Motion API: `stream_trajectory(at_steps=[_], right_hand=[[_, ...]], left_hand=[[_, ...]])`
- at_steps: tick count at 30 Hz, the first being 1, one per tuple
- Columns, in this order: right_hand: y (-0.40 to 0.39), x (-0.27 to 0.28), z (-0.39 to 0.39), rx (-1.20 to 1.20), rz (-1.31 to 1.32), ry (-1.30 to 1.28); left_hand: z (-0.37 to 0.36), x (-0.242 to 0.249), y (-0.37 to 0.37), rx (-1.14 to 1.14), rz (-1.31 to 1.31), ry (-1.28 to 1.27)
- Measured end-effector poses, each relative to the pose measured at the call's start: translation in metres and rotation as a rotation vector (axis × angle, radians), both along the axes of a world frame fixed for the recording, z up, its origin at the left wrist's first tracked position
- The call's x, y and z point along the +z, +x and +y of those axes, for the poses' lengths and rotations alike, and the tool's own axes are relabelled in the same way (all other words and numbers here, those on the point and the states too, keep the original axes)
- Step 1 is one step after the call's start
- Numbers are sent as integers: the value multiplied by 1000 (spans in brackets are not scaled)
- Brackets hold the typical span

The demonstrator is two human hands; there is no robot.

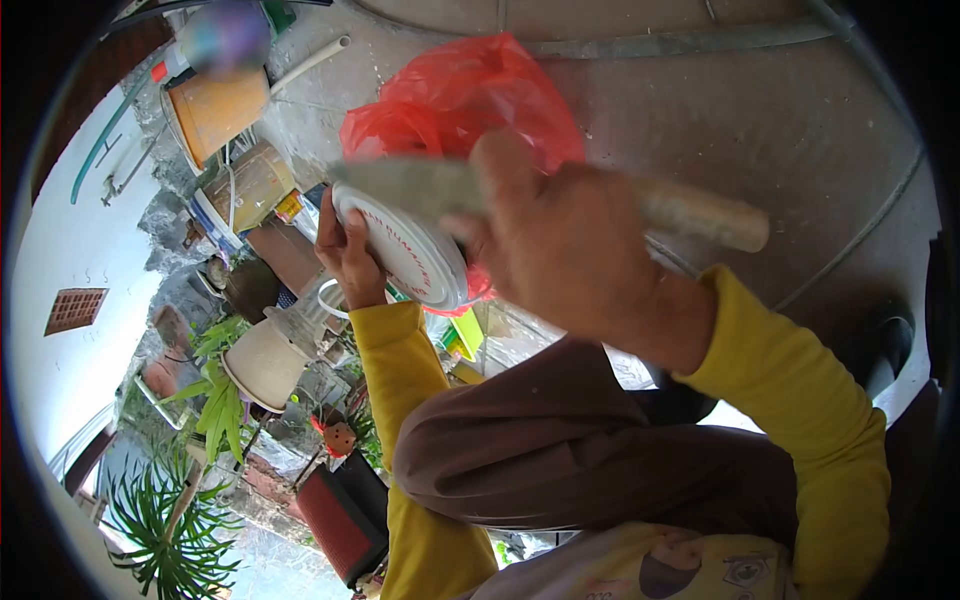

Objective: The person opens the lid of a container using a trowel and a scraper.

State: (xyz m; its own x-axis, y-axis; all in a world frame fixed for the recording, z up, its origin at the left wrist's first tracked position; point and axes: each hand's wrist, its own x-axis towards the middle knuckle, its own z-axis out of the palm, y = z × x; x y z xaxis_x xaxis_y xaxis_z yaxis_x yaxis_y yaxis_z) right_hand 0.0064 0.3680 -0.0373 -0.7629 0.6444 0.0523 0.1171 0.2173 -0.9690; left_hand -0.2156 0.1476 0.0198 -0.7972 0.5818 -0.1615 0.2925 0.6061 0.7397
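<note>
My left hand is closed on the far rim of a white round tub, whose lid carries red lettering and is tilted on its side. My right hand, slightly blurred, is wrapped round a knife with a pale wooden handle. Its broad grey blade reaches left and overlaps the upper edge of the lid in this view. Just beyond the tub, a crumpled red plastic bag lies on the floor. Yellow sleeves cover both my arms.
My bent knee in brown trousers is close below the tub. An orange bucket and a pale pipe are at upper left. Potted plants line the left side. A grey hose crosses the concrete floor.
</note>
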Motion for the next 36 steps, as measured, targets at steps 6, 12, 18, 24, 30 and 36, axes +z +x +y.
stream_trajectory(at_steps=[6,12,18,24,30,36], right_hand=[[40,2,26,-148,-40,-188],[84,11,-5,82,-120,-154],[108,8,-25,118,-154,-252],[110,8,-28,132,-152,-187],[110,4,-31,96,-160,-262],[109,5,-32,100,-161,-239]], left_hand=[[-25,-7,4,384,-278,312],[-17,-12,49,518,-507,469],[-39,-19,41,516,-408,416],[-30,-16,49,472,-439,418],[-25,-14,46,401,-260,321],[-5,-3,47,324,-42,85]])
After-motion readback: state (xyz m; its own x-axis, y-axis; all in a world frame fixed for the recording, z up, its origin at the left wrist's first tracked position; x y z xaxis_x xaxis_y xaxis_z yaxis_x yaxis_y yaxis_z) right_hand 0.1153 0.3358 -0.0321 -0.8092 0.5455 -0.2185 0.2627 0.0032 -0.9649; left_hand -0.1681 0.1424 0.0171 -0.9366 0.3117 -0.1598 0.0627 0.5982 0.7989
